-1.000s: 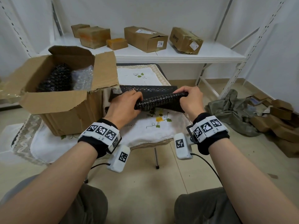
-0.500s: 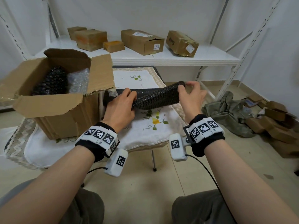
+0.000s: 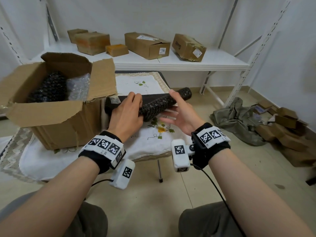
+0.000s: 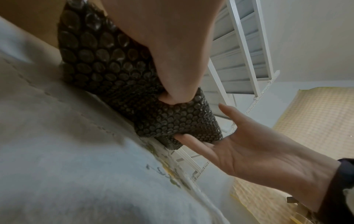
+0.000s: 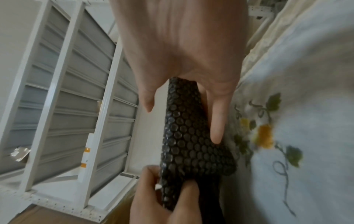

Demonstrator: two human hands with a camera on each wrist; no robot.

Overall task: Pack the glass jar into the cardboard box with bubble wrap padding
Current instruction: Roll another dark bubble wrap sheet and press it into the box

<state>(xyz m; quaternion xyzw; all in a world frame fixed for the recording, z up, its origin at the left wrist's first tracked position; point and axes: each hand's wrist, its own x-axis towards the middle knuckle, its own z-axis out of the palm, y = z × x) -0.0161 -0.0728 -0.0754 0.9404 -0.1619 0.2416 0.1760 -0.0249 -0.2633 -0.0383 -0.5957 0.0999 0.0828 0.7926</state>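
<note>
A roll of black bubble wrap (image 3: 159, 105) hangs just above the embroidered cloth, its far end pointing right and away. My left hand (image 3: 126, 113) grips its near left part, thumb pressed into the bubbles (image 4: 114, 75). My right hand (image 3: 177, 113) lies beside and under the roll with straight fingers, one finger along the wrap (image 5: 189, 136). At the left stands the open cardboard box (image 3: 56, 124), with a black bubble-wrapped bundle (image 3: 49, 88) and clear bubble wrap (image 3: 78, 86) inside. No bare glass jar shows.
The box stands on a small table under a white embroidered cloth (image 3: 153, 137). Behind is a white shelf (image 3: 188, 64) carrying several cardboard boxes. On the floor at the right lie a grey cloth heap (image 3: 239, 120) and cardboard scraps (image 3: 290, 130).
The roll has come up off the cloth and its right end has swung away. My right hand has let go of that end and now lies straight-fingered along the roll.
</note>
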